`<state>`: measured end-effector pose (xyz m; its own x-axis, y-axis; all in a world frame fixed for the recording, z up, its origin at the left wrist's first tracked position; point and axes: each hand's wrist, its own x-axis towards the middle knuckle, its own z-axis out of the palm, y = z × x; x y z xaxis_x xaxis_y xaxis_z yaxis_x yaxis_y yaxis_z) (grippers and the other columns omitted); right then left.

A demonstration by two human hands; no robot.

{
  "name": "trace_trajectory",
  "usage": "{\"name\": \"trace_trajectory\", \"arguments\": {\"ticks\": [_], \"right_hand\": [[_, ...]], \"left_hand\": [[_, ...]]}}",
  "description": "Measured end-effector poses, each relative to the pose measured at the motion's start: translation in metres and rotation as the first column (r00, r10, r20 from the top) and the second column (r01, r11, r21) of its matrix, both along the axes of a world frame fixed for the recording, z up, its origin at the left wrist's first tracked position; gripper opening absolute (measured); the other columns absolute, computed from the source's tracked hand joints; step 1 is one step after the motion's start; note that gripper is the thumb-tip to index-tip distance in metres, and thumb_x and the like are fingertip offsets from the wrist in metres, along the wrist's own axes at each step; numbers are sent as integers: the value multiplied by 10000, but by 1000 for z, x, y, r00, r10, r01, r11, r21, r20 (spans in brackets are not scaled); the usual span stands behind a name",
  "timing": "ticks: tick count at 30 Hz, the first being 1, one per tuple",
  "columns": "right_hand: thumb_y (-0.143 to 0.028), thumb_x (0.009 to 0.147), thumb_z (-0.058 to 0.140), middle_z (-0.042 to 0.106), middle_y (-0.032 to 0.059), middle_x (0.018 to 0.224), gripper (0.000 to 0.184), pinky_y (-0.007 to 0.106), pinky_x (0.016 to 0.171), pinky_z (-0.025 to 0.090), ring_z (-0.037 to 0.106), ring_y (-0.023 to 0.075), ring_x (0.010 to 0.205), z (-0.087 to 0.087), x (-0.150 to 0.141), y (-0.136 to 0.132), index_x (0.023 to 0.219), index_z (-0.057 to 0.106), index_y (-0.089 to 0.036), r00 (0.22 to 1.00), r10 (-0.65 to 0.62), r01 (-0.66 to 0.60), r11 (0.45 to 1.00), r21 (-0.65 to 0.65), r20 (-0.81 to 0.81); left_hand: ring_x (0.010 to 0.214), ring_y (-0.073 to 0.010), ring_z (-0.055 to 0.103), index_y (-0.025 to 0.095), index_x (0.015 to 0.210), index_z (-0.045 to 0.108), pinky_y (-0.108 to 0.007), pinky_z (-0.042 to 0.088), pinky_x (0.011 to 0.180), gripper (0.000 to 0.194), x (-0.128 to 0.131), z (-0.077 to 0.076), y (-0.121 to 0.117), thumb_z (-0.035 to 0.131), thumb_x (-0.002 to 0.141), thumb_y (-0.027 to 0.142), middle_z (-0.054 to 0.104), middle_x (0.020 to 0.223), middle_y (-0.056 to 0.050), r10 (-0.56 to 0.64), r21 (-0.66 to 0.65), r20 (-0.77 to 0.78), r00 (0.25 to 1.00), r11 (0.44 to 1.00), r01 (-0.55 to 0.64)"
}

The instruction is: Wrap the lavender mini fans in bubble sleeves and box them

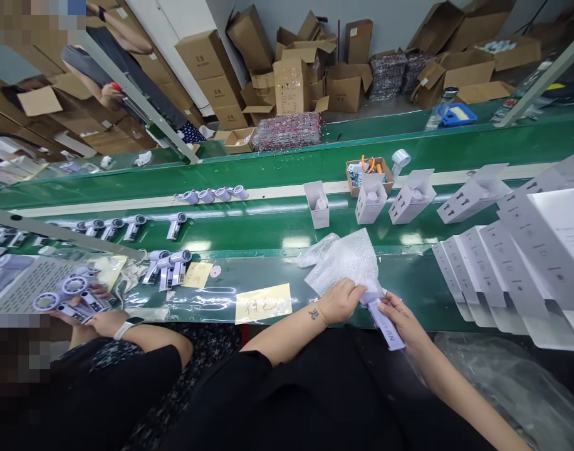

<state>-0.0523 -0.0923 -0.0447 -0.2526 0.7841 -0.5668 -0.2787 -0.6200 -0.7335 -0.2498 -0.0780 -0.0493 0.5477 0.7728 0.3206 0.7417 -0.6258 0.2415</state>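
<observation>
My left hand point(342, 300) is closed on the open end of a bubble-wrap bag point(350, 257). In my right hand point(402, 318) is the pale lavender handle of a handheld fan point(387, 327), with dark lettering along it. The fan's upper part goes into the bag and is mostly hidden by the wrap and my fingers. Another crumpled bubble-wrap piece point(319, 250) lies just left of the bag. A yellow paper with handwriting point(263, 303) rests on the bench by my left forearm.
Several open white boxes point(318, 207) stand on the green belt point(263, 228). Flattened-looking white cartons point(496, 275) line the right side. Lavender fans point(177, 225) lie leftward, where a co-worker's hands point(106, 322) hold more. A small cardboard box point(386, 178) stands behind.
</observation>
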Motion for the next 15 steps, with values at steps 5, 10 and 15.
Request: {"name": "trace_trajectory", "arguments": {"ticks": [5,10,15], "right_hand": [[-286,686,720,620,-35,686,268,270,478,514,588,143,544,-9,8,7,866,531,-227,998,-59,59,995,-75,7],[-203,679,717,645,-39,737,306,280,511,535,619,151,585,-2,12,17,903,514,-247,964,-159,108,967,-231,-215],[-215,719,696,667,-5,782,331,283,505,546,636,164,587,0,14,23,992,510,-239,963,-197,158,966,-203,-184]], "left_hand": [[822,-216,493,129,960,578,-347,451,758,294,32,4,12,296,903,186,514,811,-108,-58,-174,82,995,982,71],[850,-215,505,150,990,582,-348,444,794,272,42,13,27,333,909,221,532,836,-111,-307,-209,146,940,919,333],[887,-215,527,115,1025,530,-346,456,809,234,39,-8,29,378,848,133,544,890,-116,134,-291,158,978,953,-84]]}}
